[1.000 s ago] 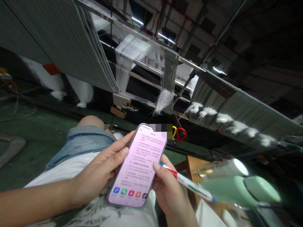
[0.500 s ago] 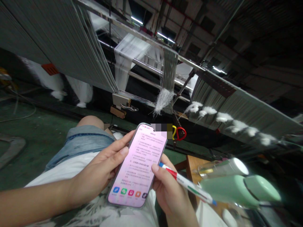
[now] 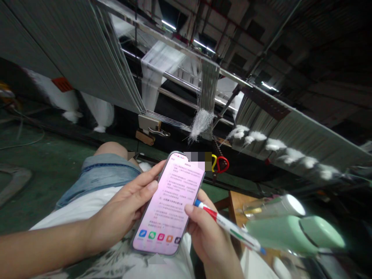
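Note:
A smartphone [image 3: 165, 205] with lines of text and a row of app icons on its lit screen is held over my lap. My left hand [image 3: 128, 205] is wrapped round its left side, thumb along the edge. On the other side, my right hand [image 3: 206, 232] grips the phone's right edge, its thumb at the border of the screen. A white marker pen [image 3: 232, 230] with red, green and blue parts is also tucked in the right hand, lying across it and pointing right. The fingers behind the phone are hidden.
A wooden stool or small table [image 3: 236, 199] at the right bears a green bottle [image 3: 279, 232] and a clear cup [image 3: 273, 207]. Ahead stands a frame with stretched threads [image 3: 209, 85] and tufted yarn bundles [image 3: 274, 144]. Red and yellow scissors handles [image 3: 222, 164] hang beyond the phone.
My right thumb has shifted very slightly at the screen's edge. Both hands, the phone and the pen otherwise stay in place.

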`<action>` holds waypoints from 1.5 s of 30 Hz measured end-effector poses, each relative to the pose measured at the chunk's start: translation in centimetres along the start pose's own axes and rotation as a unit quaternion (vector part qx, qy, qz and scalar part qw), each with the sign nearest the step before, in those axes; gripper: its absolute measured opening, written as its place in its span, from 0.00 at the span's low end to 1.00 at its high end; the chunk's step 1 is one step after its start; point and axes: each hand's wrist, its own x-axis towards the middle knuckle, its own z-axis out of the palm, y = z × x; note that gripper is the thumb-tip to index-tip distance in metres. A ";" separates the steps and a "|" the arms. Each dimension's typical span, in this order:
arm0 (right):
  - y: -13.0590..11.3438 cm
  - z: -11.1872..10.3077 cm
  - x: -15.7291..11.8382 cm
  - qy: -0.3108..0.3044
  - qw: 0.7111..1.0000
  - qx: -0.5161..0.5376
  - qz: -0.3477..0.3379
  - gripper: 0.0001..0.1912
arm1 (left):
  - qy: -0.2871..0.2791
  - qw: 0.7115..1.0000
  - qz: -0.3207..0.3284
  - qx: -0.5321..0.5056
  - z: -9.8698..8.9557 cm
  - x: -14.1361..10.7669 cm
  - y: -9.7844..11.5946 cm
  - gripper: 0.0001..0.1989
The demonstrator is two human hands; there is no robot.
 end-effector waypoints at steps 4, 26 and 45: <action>0.0 0.0 0.0 -0.004 1.000 0.005 -0.009 0.19 | -0.008 1.000 0.005 -0.007 -0.2 0.0 -0.1 0.28; -0.1 0.0 -0.1 -0.020 1.000 0.011 -0.016 0.18 | -0.023 1.000 0.014 -0.004 -0.9 0.5 -0.8 0.28; 0.2 -0.1 0.3 -0.014 1.000 0.024 -0.012 0.18 | -0.031 0.999 0.013 -0.022 -1.1 0.8 -0.9 0.27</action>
